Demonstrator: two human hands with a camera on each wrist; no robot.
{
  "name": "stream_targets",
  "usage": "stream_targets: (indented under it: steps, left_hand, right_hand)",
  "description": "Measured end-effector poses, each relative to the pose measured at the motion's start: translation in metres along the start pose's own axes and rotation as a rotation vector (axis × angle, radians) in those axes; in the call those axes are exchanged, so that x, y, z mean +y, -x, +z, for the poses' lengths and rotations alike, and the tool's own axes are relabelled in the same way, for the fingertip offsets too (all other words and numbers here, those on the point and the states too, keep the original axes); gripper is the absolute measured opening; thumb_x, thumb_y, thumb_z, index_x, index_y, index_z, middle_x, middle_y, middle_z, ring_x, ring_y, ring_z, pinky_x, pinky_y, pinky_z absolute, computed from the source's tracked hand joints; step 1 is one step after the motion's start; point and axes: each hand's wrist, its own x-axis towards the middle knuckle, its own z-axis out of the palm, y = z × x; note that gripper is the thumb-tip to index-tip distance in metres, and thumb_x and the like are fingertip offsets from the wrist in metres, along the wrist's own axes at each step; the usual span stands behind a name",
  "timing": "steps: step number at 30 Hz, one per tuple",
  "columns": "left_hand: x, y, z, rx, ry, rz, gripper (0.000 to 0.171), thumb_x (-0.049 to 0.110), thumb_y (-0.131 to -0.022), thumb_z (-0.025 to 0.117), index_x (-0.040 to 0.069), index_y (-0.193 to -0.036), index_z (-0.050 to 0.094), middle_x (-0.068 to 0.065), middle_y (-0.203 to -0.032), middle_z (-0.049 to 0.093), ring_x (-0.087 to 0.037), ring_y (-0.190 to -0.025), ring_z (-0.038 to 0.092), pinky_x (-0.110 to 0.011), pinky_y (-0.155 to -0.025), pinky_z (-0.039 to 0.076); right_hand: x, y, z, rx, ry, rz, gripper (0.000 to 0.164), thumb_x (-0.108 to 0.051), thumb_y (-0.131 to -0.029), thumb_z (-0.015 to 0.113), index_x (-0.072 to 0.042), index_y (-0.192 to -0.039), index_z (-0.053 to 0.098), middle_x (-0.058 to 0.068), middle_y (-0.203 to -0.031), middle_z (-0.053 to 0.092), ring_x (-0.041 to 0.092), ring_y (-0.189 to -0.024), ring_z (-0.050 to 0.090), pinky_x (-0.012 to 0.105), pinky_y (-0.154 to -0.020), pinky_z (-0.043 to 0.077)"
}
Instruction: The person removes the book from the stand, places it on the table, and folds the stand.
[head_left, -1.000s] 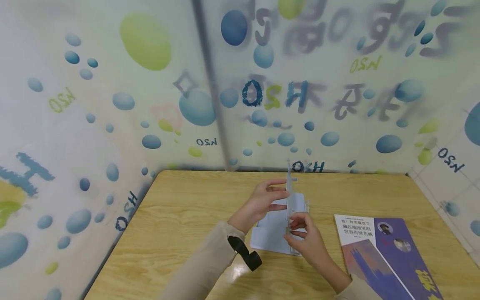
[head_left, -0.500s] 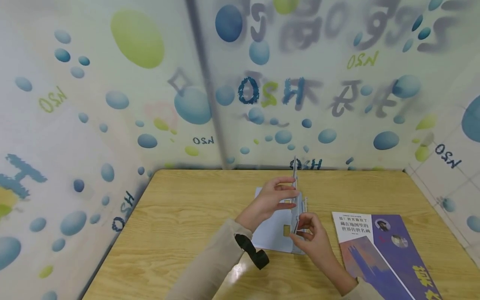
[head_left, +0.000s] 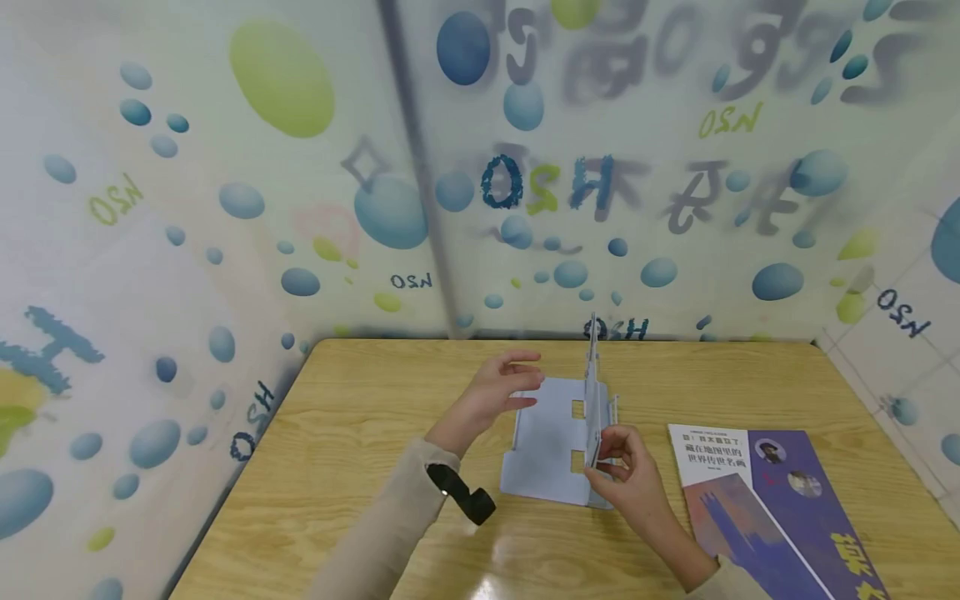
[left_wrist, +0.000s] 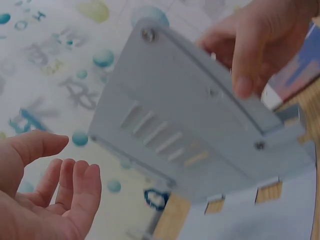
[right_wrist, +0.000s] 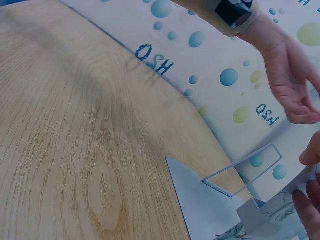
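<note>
A pale blue-grey metal book stand lies with its flat base plate (head_left: pixel 543 442) on the table. Its slotted panel (head_left: pixel 593 383) stands nearly upright along the base's right side. With thumb and fingers, my right hand (head_left: pixel 632 482) pinches the panel's near edge. My left hand (head_left: pixel 487 392) hovers left of the panel, fingers loosely bent and holding nothing. In the left wrist view, screws dot the panel's corners and a gap separates it from my left hand (left_wrist: pixel 60 195). A thin wire loop (right_wrist: pixel 237 162) rises from the base in the right wrist view.
A purple and white book (head_left: pixel 780 492) lies on the wooden table (head_left: pixel 360 433) to the right of the stand. Behind the table's far edge rises a wall (head_left: pixel 660 208) printed with blue and green bubbles. A black strap (head_left: pixel 461 496) circles the left sleeve.
My left hand has let go of the panel and drawn away to the left. The panel has shifted right, uncovering the base's cutouts. My right hand keeps its pinch on the panel.
</note>
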Motion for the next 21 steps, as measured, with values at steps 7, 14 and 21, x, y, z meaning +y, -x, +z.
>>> stream_targets:
  steps: [7, 14, 21]
  left_hand:
    - [-0.026, -0.001, -0.037, 0.023, -0.177, -0.02, 0.04, 0.008, -0.086, 0.063, 0.001, -0.123, 0.051, -0.014, -0.106, 0.057, -0.022, -0.093, 0.058, -0.039, -0.079, 0.05]
    - [-0.065, -0.003, -0.05, -0.024, -0.371, -0.042, 0.034, 0.005, -0.082, 0.065, 0.0, -0.115, 0.057, -0.011, -0.101, 0.061, -0.017, -0.083, 0.058, -0.032, -0.069, 0.049]
    - [-0.085, -0.008, -0.043, -0.017, -0.343, 0.033, 0.028, 0.0, -0.08, 0.065, -0.009, -0.106, 0.059, -0.008, -0.091, 0.061, -0.011, -0.072, 0.054, -0.023, -0.059, 0.044]
  right_hand:
    - [0.003, -0.001, -0.001, -0.002, 0.028, 0.002, 0.046, 0.019, -0.069, 0.065, 0.009, -0.108, 0.042, 0.014, -0.093, 0.046, 0.011, -0.08, 0.051, 0.022, -0.069, 0.05]
    - [0.003, 0.0, -0.003, 0.004, 0.031, -0.019, 0.047, 0.02, -0.068, 0.065, 0.008, -0.106, 0.041, 0.018, -0.093, 0.045, 0.009, -0.079, 0.051, 0.021, -0.068, 0.05]
    - [0.005, 0.001, -0.001, 0.032, 0.028, -0.019, 0.047, 0.021, -0.067, 0.064, 0.008, -0.106, 0.041, 0.016, -0.092, 0.046, 0.007, -0.078, 0.05, 0.019, -0.066, 0.048]
